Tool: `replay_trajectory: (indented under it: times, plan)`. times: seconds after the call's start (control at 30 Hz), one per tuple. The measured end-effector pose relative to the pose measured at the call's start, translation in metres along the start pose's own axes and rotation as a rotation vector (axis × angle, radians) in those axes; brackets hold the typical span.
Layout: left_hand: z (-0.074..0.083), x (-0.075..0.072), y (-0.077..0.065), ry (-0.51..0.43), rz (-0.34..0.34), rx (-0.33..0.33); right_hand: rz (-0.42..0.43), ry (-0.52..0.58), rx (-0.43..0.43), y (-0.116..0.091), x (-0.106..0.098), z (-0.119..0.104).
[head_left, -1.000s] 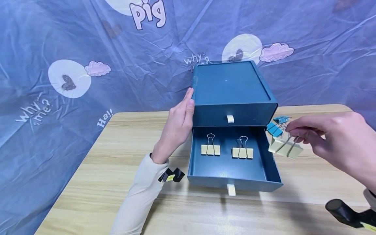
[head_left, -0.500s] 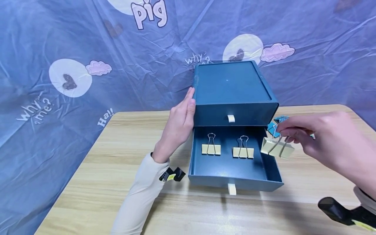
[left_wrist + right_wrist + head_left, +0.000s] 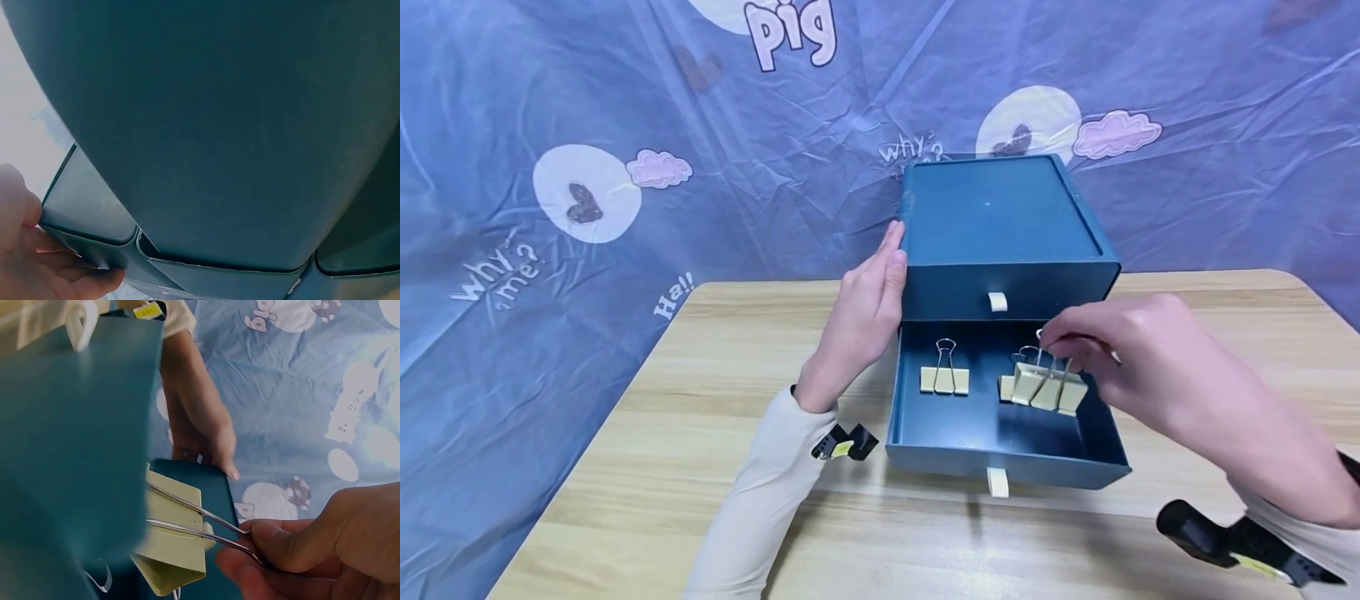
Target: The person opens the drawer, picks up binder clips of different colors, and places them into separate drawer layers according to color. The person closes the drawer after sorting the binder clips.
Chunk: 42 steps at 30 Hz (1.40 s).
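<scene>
In the head view, my right hand [image 3: 1142, 358] pinches a pale yellow binder clip [image 3: 1048, 388] by its wire handle, over the pulled-out lower drawer [image 3: 955, 425]. Up close in the right wrist view, thumb and fingers grip that clip's [image 3: 172, 519] silver wire. Behind it, the held clip partly covers a second yellow binder clip [image 3: 1006, 388] on the drawer floor. A third yellow clip [image 3: 945, 381] lies to the left in the drawer. With straight fingers, my left hand [image 3: 863, 317] rests against the left side of the dark blue drawer box [image 3: 1000, 217].
The upper drawer [image 3: 947, 292] is closed, with a white pull tab [image 3: 997, 302]; another tab [image 3: 997, 482] hangs on the lower drawer's front. The box stands on a wooden table [image 3: 760, 358] before a blue printed cloth [image 3: 790, 167].
My right hand has carried the yellow clip leftward from beside the box to over the open drawer. The blue clips right of the box are now hidden. My left hand stays put.
</scene>
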<state>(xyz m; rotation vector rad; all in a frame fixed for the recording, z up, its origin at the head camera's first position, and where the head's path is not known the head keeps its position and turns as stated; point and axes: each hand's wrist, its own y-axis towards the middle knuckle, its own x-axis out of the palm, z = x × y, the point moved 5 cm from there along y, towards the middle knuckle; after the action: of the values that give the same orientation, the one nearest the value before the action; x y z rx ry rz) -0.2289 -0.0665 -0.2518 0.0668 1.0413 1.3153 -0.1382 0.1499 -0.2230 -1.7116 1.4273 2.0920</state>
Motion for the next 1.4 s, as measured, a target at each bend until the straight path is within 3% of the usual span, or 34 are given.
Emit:
replay_trajectory:
  times: [0.47, 0.9, 1.4]
  plan:
    - [0.000, 0.001, 0.000, -0.010, -0.011, -0.010, -0.105, 0.215, -0.030, 0.017, 0.043, -0.016]
    - [-0.001, 0.000, 0.000, -0.028, -0.018, -0.009, -0.216, 0.277, -0.011, 0.023, 0.064, -0.008]
    - [-0.001, 0.000, 0.000, -0.020, -0.005, -0.002, -0.231, 0.301, 0.000, 0.027, 0.074, -0.001]
